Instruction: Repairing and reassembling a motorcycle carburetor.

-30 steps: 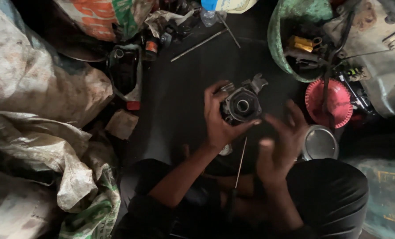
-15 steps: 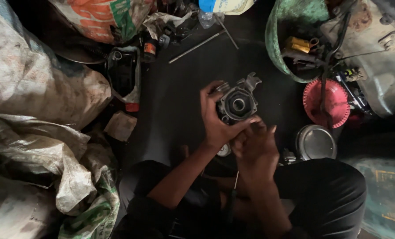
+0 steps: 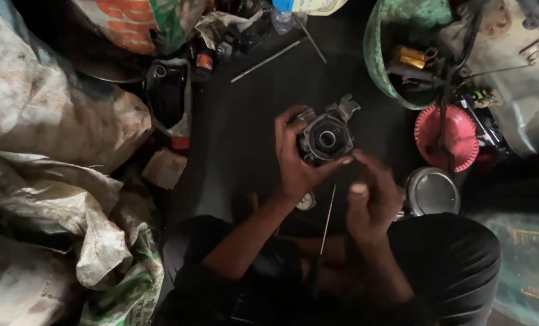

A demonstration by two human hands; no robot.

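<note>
Metal housing (image 3: 326, 137) in left hand's (image 3: 295, 162) grasp; right hand (image 3: 373, 196) blurred, grip unclear.

Greys and blacks, with spots of red and green

Dull grey metal housing (image 3: 325, 137) at centre on a black floor (image 3: 251, 115); red ribbed disc (image 3: 446, 137) at three o'clock, green tub (image 3: 396, 54) at one, silver lid (image 3: 432, 192) at four, off-white sacks (image 3: 46, 181) at nine.

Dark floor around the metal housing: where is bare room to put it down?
Free: the dark floor between the black container and the left hand holding the metal housing, below the thin rod. Crowded: right side, with the red disc, round tin lid and green basin.
</note>
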